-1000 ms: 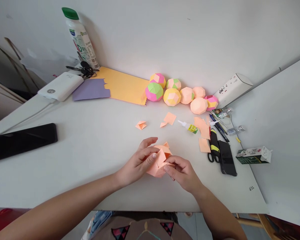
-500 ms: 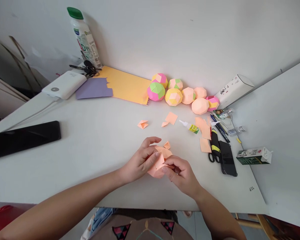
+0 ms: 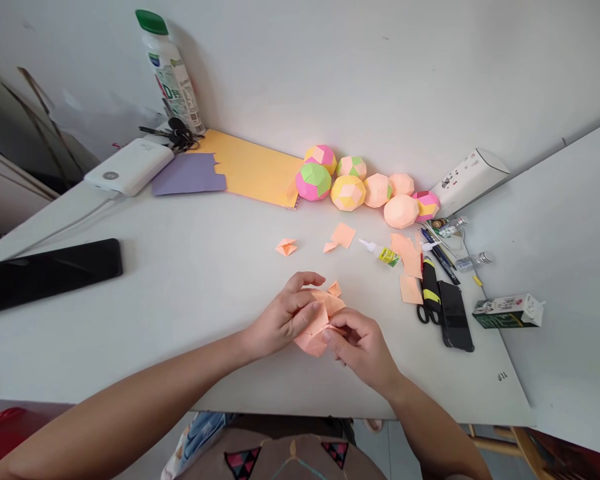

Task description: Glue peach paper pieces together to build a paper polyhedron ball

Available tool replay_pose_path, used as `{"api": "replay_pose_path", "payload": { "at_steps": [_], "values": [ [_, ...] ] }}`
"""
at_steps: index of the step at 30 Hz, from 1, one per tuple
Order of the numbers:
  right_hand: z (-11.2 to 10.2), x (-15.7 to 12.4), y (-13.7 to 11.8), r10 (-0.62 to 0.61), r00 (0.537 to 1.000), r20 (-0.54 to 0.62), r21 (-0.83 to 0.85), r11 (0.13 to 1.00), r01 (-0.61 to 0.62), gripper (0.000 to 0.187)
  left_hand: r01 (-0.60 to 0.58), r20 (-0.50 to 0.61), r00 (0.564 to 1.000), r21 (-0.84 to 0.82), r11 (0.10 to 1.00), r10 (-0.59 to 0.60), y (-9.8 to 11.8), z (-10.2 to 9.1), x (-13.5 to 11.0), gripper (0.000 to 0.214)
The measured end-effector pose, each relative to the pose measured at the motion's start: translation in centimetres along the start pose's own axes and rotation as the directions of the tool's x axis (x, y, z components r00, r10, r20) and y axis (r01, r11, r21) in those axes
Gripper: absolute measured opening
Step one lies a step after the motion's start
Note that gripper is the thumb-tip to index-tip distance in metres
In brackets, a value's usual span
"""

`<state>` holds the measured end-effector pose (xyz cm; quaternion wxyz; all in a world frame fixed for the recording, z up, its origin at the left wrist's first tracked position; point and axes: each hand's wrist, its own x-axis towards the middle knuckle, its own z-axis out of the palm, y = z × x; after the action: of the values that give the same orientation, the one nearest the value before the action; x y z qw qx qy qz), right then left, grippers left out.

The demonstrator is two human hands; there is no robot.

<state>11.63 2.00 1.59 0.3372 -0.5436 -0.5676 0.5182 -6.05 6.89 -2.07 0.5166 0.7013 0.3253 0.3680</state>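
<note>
Between my hands, near the table's front edge, is a peach folded-paper ball (image 3: 312, 342) with an opening on top. My left hand (image 3: 289, 312) grips its left side, thumb on a paper face and index finger raised. On the right, my right hand (image 3: 363, 343) pinches a paper edge of the ball between thumb and fingers. Just beyond the ball lies a small folded peach paper piece (image 3: 335, 289). Another folded piece (image 3: 287, 247) rests farther off to the left. Flat peach paper scraps (image 3: 343, 235) and a glue bottle (image 3: 383, 253) lie ahead of my right hand.
Several finished paper balls (image 3: 349, 193) line the wall. Scissors (image 3: 430, 293) and a phone (image 3: 456, 316) lie right, near a drink carton (image 3: 508, 311). At left are a black phone-like slab (image 3: 50, 275), a power bank (image 3: 130, 167), purple paper (image 3: 187, 175) and a bottle (image 3: 173, 80).
The fingers of my right hand have shifted slightly at the ball's edge, and the paper there is pressed closer in. My left hand keeps its hold.
</note>
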Motion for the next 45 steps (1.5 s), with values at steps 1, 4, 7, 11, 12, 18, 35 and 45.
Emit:
{"api": "replay_pose_path", "payload": {
  "at_steps": [1, 4, 7, 11, 12, 18, 35, 45],
  "values": [
    [0.02, 0.01, -0.02, 0.001, 1.000, 0.002, 0.007, 1.000, -0.001, 0.017, 0.004, 0.004, 1.000, -0.006, 1.000, -0.004, 0.01, -0.02, 0.01, 0.041],
    [0.05, 0.06, -0.01, -0.013, 1.000, 0.006, 0.019, 1.000, 0.013, 0.017, 0.019, 0.011, 1.000, -0.030, 0.999, -0.019, 0.03, -0.03, -0.01, 0.043],
    [0.08, 0.11, 0.11, -0.043, 0.999, 0.006, -0.003, 0.999, 0.043, 0.017, 0.022, 0.007, 1.000, -0.036, 0.999, -0.022, 0.06, 0.02, -0.01, 0.042],
    [0.22, 0.17, 0.22, -0.108, 0.994, 0.005, -0.022, 0.994, 0.108, 0.012, 0.024, -0.009, 1.000, -0.023, 0.999, -0.025, 0.16, -0.01, 0.09, 0.044],
    [0.26, 0.19, 0.22, -0.113, 0.994, 0.005, -0.017, 0.993, 0.113, 0.012, 0.027, -0.007, 1.000, -0.024, 0.999, -0.028, 0.18, -0.03, 0.11, 0.044],
    [0.51, 0.21, 0.07, 0.022, 0.999, 0.027, 0.080, 0.997, -0.025, 0.023, 0.023, 0.019, 1.000, -0.011, 1.000, -0.023, 0.22, -0.15, 0.13, 0.042],
    [0.66, -0.05, 0.39, 0.101, 0.995, 0.021, 0.133, 0.986, -0.103, 0.026, -0.017, -0.003, 1.000, 0.062, 0.998, 0.017, 0.38, -0.08, 0.02, 0.043],
    [0.57, 0.11, 0.55, 0.121, 0.990, 0.074, 0.198, 0.971, -0.134, 0.025, -0.044, -0.002, 0.999, 0.062, 0.997, 0.044, 0.25, -0.08, -0.03, 0.039]
  ]
}}
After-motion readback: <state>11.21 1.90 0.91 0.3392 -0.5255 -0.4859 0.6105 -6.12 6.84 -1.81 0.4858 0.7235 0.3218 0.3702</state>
